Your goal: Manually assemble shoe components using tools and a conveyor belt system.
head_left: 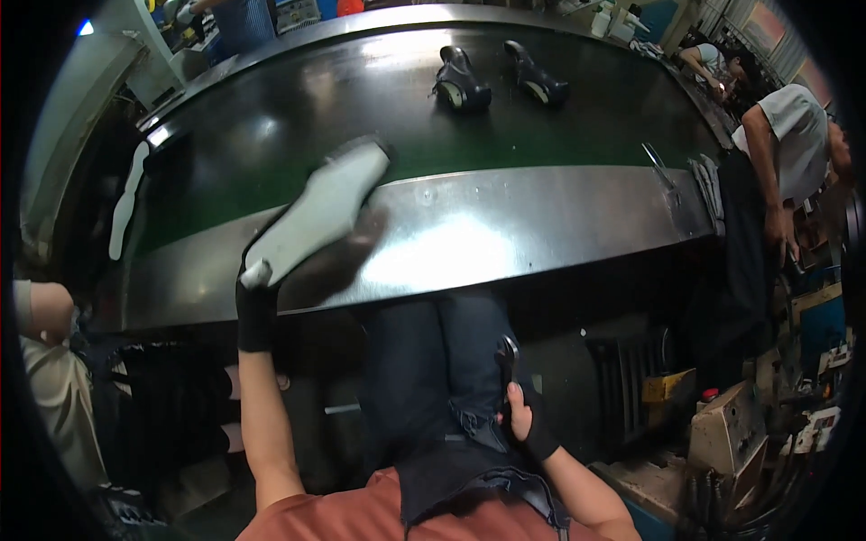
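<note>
Near the steel edge, my left hand (260,293), in a black fingerless glove, grips the narrow end of a shoe (316,216). Its long, pale underside faces me, and dark material shows around the far end, which is blurred. The thumb lies over the near end; the other fingers are hidden behind. Down by my right thigh, my right hand (519,419), also dark-gloved, is closed around the dark handle of a hand tool (508,356) with a shiny metal head pointing up. The tool's exact kind is unclear.
Two black shoes (463,88) (539,83) stand on the dark green belt (298,135) across from me. A steel ledge (541,216) borders it. A pale sole-shaped strip (129,198) lies at left, a thin metal tool (661,164) at right. Other people sit or stand on both sides.
</note>
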Demonstrator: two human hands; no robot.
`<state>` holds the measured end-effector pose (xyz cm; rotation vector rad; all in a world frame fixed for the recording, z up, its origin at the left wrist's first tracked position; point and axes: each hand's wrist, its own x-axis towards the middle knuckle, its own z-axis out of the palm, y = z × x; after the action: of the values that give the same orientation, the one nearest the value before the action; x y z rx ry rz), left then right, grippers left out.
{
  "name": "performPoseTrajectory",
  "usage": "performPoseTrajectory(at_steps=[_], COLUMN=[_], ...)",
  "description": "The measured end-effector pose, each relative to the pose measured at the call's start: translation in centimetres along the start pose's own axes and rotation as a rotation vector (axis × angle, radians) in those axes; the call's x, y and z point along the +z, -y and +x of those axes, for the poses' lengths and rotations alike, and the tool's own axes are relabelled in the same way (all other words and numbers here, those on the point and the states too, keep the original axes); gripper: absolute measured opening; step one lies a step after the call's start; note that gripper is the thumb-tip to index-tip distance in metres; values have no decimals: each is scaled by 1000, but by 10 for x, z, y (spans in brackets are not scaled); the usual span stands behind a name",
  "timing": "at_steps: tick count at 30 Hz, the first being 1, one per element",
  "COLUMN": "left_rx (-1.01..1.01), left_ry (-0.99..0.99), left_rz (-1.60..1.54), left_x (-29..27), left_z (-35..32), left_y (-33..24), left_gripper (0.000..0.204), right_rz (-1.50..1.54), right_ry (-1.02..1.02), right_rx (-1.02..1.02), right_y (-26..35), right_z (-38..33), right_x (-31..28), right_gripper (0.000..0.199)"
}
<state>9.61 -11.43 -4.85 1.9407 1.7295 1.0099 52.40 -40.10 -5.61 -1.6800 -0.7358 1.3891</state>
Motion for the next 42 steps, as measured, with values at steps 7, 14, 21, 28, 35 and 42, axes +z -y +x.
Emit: performPoseTrajectory(at_steps=[7, 14, 21, 28, 35, 42], left_rx=[33, -31, -78, 71, 69, -149], left_ry=[353, 413, 440, 409, 347, 442], left_rz=[-874, -879, -1150, -1053, -988, -1408], left_x=[26, 99, 110, 116, 123, 77], left_z=[-129, -139, -147, -148, -153, -192], left_y=[-142, -182, -201, -215, -208, -197], left_gripper=[58, 28, 59, 49, 46, 46], right_rz=[-101, -283, -115, 231, -257, -488], right_ry=[48, 355, 571, 692, 212, 482], right_rx=[105, -139, -75, 214, -378, -478], right_y=[-1, 29, 48, 83, -8, -1], right_z=[7, -16, -33, -31, -27, -43], right_x=[-12, -15, 4, 3, 54, 31], right_gripper=[45, 44, 40, 42, 35, 27])
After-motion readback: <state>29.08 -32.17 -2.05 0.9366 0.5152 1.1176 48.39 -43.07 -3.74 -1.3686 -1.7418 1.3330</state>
